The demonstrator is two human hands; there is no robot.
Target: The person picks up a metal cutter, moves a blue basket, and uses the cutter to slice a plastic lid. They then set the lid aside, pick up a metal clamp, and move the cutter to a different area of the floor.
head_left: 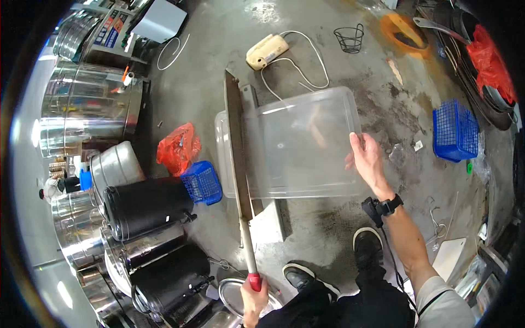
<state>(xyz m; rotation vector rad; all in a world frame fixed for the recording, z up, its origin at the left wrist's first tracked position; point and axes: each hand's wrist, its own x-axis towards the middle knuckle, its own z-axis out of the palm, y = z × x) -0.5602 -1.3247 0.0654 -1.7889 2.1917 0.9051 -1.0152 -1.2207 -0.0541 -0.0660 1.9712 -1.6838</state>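
Observation:
My left hand [255, 302], at the bottom, is closed round the red grip of a long tool [235, 136]. A pale shaft joins this grip to a long, narrow, brown-edged flat part reaching away over the floor; its exact kind is unclear. My right hand [368, 158] pinches the right edge of a large clear plastic lid or shallow tub [306, 147], thumb on top. The tool crosses over the left part of the clear plastic. A grey bar [249, 98] and a white panel [268, 224] show partly beside the tool.
Black drink urns [147, 208] and steel drums [87, 98] line the left. Nearby lie a red bag [179, 148] and a blue basket [201, 183]. Farther off are a cream corded device [267, 52] and a wire holder [350, 39]. Another blue basket [455, 131] stands right.

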